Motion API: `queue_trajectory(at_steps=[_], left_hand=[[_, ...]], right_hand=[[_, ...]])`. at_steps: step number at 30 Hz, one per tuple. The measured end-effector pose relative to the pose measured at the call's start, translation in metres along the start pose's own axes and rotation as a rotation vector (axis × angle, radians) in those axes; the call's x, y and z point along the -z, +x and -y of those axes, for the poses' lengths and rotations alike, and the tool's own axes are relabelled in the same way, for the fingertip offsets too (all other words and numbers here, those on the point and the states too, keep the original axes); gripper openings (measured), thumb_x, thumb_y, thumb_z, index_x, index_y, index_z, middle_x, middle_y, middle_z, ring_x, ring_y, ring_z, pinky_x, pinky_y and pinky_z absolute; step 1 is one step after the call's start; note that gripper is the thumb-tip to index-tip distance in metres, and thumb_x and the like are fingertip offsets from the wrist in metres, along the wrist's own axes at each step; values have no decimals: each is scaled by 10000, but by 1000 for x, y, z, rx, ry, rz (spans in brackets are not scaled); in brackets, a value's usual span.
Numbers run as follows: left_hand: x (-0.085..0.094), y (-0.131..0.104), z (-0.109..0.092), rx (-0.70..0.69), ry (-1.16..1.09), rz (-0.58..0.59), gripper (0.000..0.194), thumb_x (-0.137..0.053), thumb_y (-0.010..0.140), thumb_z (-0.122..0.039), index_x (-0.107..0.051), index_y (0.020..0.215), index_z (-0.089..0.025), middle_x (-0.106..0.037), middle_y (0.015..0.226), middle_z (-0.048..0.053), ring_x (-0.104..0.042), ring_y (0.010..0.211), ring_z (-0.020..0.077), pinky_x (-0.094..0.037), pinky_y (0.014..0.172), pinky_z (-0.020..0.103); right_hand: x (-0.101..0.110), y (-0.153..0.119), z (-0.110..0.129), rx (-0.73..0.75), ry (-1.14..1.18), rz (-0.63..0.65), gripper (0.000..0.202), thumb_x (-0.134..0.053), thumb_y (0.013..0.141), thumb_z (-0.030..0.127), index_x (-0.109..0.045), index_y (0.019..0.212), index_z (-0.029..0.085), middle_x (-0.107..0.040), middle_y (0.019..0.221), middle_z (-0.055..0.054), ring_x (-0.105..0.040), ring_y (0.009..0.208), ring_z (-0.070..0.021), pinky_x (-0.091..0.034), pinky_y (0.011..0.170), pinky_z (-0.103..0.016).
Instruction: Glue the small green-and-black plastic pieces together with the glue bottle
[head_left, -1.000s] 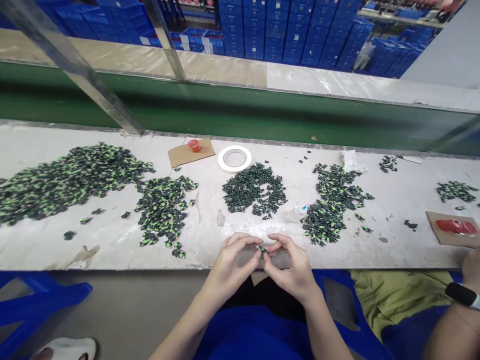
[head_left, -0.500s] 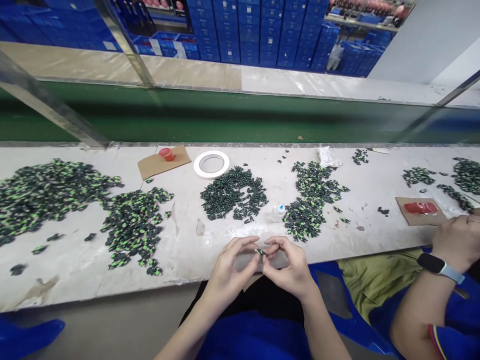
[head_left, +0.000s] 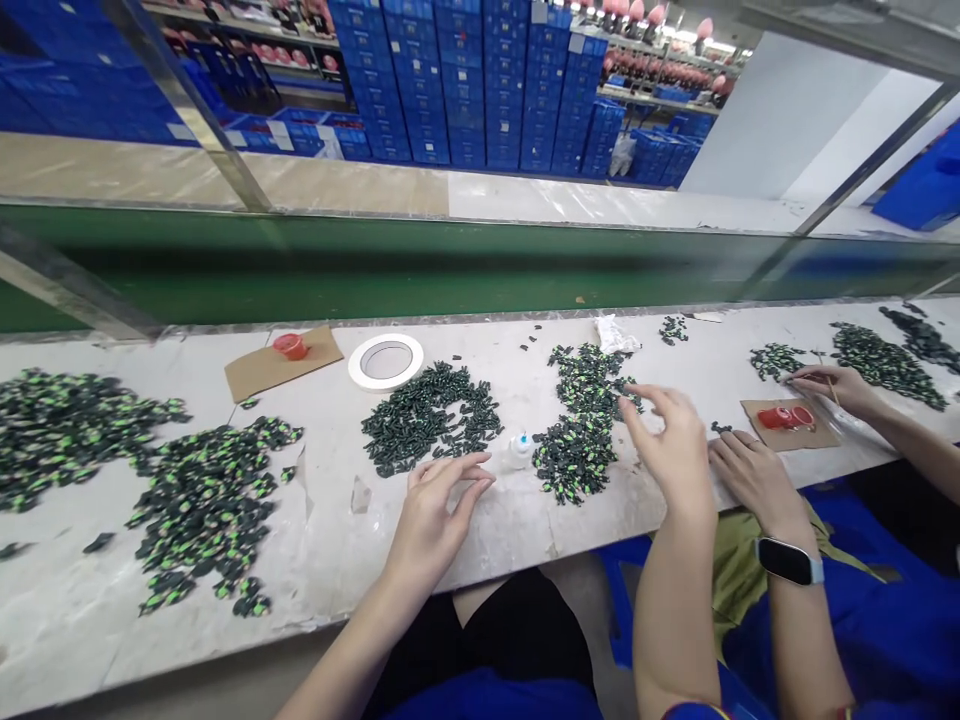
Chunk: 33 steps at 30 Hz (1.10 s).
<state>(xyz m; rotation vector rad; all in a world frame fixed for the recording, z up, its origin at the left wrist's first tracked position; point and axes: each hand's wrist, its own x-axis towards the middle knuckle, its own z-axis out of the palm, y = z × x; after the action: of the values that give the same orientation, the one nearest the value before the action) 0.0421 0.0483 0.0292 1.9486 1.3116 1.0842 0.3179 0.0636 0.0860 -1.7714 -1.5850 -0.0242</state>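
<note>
My left hand [head_left: 442, 505] hovers at the table's front edge, thumb and forefinger apart with nothing visible between them. It is nearest to a pile of small dark green pieces [head_left: 409, 425]. Stretched out to the right, my right hand [head_left: 667, 440] has its thumb and forefinger slightly apart at the right side of a pile of dark pieces with bright green marks [head_left: 577, 460]. No held piece can be made out against that pile. Between the two piles stands a small white bottle with a blue tip [head_left: 520, 450].
A tape roll [head_left: 385, 362], a red tub [head_left: 290, 346] on cardboard [head_left: 255, 378] and a larger green-marked pile [head_left: 210, 500] lie leftward. Crumpled white paper [head_left: 616, 335] sits behind. At right, a co-worker's watch-wearing hand [head_left: 757, 480] rests near red tubs [head_left: 784, 418]; another hand [head_left: 840, 390] holds a thin stick.
My hands, together on a small dark green piece before, have separated. The right has reached forward and right to the green-marked pile; the left has moved slightly left. The view has shifted right.
</note>
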Motion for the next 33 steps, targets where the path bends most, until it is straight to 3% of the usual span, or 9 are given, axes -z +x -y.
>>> queue_trajectory(at_steps=[3, 8, 10, 13, 17, 20, 23, 29, 33], left_hand=[[-8, 2, -1, 16, -19, -39, 237, -498, 890, -213, -615, 1094, -241, -744, 925, 37, -647, 969, 235, -424, 923, 445], [-31, 9, -7, 103, 11, -79, 379, -671, 797, -369, -604, 1139, -221, -674, 1122, 88, -566, 1085, 285, -435, 918, 452], [-42, 15, -9, 139, 37, -52, 439, -721, 751, -398, -608, 1132, -212, -663, 1131, 95, -545, 1098, 305, -428, 913, 467], [-54, 26, -8, 172, 55, 37, 398, -759, 718, -368, -639, 1052, -189, -660, 1128, 110, -529, 1081, 325, -423, 898, 485], [-51, 33, -6, 140, -35, 127, 238, -706, 776, -289, -643, 978, -180, -669, 1062, 105, -521, 1088, 318, -414, 926, 485], [-32, 27, -16, 28, -229, 231, 236, -596, 861, -300, -603, 1067, -186, -646, 1100, 107, -551, 1083, 274, -431, 949, 432], [-9, 17, -31, -41, -367, 355, 298, -516, 905, -330, -551, 1167, -192, -629, 1126, 116, -589, 1033, 249, -470, 919, 385], [19, 1, -48, -91, -543, 469, 389, -368, 946, -493, -570, 1118, -209, -636, 1074, 103, -604, 997, 245, -489, 899, 353], [27, -7, -46, -99, -476, 500, 491, -346, 933, -552, -518, 1230, -201, -614, 1136, 133, -573, 1042, 280, -468, 932, 408]], right_hand=[[-5, 49, -13, -82, -135, -59, 264, -552, 862, 218, -677, 1086, 156, -674, 1055, -144, -562, 1054, -275, -449, 879, -408], [-43, 125, -36, -180, -196, 126, 444, -650, 789, 236, -598, 1178, 31, -673, 1095, -200, -610, 1049, -237, -384, 937, -372], [-61, 138, -41, -202, -203, 185, 450, -662, 767, 272, -612, 1125, 5, -674, 1080, -210, -632, 1028, -225, -397, 903, -328], [-78, 145, -46, -246, -227, 224, 302, -685, 733, 177, -657, 973, -4, -690, 1015, -232, -658, 975, -250, -417, 868, -306], [-75, 145, -46, -276, -248, 174, 270, -613, 742, 83, -670, 993, 4, -689, 1016, -260, -637, 998, -323, -430, 885, -374], [-56, 131, -33, -264, -203, 84, 351, -543, 809, 164, -637, 1122, 33, -692, 1032, -213, -641, 952, -296, -455, 869, -402], [-33, 89, -2, -158, 233, -31, 341, -596, 788, 274, -663, 1082, 114, -715, 906, -106, -647, 767, -228, -524, 699, -363], [2, -32, 80, -65, 700, 78, 201, -651, 801, 278, -709, 990, 237, -710, 892, -43, -659, 780, -196, -538, 627, -286], [4, -61, 107, -107, 806, 228, 184, -619, 802, 247, -718, 956, 225, -667, 822, -29, -634, 706, -167, -526, 592, -244]])
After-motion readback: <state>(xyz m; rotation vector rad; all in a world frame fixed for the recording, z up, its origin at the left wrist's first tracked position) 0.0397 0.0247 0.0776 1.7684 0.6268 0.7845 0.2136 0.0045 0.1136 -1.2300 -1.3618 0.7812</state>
